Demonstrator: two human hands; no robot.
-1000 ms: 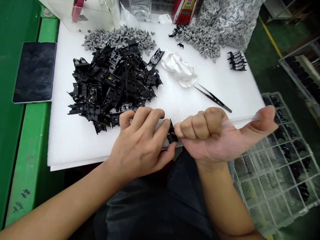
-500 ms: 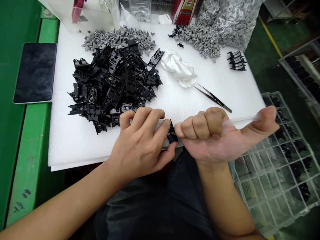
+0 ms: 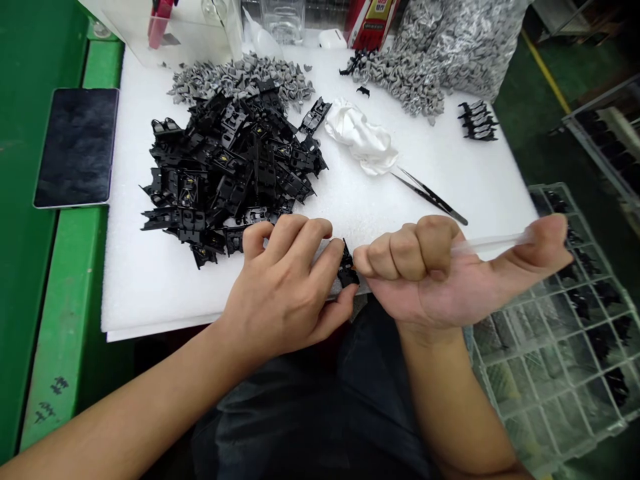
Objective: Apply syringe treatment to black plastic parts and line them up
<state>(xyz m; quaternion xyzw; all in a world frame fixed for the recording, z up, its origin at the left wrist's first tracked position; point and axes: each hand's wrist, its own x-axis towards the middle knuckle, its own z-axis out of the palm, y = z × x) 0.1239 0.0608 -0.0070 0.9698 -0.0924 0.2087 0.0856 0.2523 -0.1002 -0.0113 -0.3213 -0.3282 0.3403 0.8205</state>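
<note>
My left hand (image 3: pixel 283 283) pinches a small black plastic part (image 3: pixel 347 268) between thumb and fingertips, at the front edge of the white foam board (image 3: pixel 150 293). My right hand (image 3: pixel 440 273) is curled into a fist around a thin clear plastic strip (image 3: pixel 493 243), and its index finger sits right against the black part. Behind my left hand lies a heap of similar black plastic parts (image 3: pixel 230 167), with grey pieces (image 3: pixel 240 80) beyond it. Steel tweezers (image 3: pixel 430 198) lie near a crumpled white cloth (image 3: pixel 360 139).
A dark tablet (image 3: pixel 75 148) lies on the green bench (image 3: pixel 70 320) to the left. A wire-grid crate (image 3: pixel 555 353) holding black parts stands low at right. A bulging bag of grey pieces (image 3: pixel 460 47) and a red box (image 3: pixel 373 20) stand at the back.
Both hands keep the same grip. The whole scene has shifted slightly in view, as from a small head movement.
</note>
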